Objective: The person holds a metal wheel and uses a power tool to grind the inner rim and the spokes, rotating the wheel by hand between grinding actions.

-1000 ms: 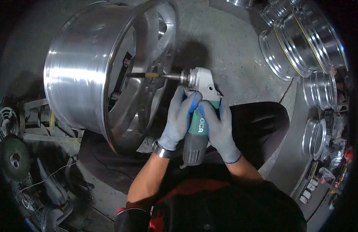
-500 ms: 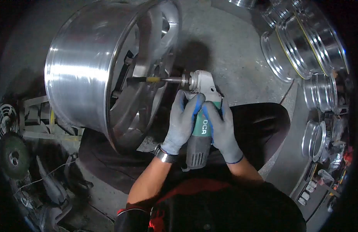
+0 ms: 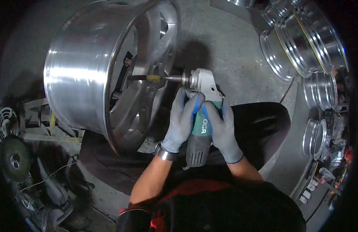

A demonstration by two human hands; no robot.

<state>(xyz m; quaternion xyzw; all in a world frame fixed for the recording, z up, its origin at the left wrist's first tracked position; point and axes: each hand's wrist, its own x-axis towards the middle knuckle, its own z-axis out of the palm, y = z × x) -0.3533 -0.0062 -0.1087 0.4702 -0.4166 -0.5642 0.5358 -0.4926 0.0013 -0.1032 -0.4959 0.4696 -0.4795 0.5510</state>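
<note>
At the bottom centre of the frame, two bare forearms reach up from a red and black top. A metal wristband point(image 3: 165, 153) sits on the left wrist.

Just above it, the left hand point(image 3: 181, 120), in a grey knit glove with blue fingertips, wraps the left side of a green and grey power grinder point(image 3: 199, 133). The right hand point(image 3: 222, 129), gloved the same way, wraps the right side. Each grip is closed tight around the grinder's green body, and the fingertips of the two hands meet over its top. The grinder's ribbed grey tail pokes out below the hands, and its pale silver head shows above them, at centre frame. A dark trouser leg point(image 3: 260, 120) lies under and to the right of the hands.

From the silver head, a long thin bit with a yellow band point(image 3: 154, 77) runs level toward the left. It passes between the spokes of a large polished aluminium wheel rim point(image 3: 78, 69). This rim stands on edge and fills the upper left of the frame. The bit's dark tip lies inside the rim's barrel, near the hub, but contact there is too dim to tell.

Left of the wheel, at the lower left edge, lies a dark round grinding disc point(image 3: 14, 158). Beyond the grinder spreads a grey concrete floor point(image 3: 229, 50). At the upper right and right edge, several bare metal rims point(image 3: 306, 42) are stacked and lined up.
</note>
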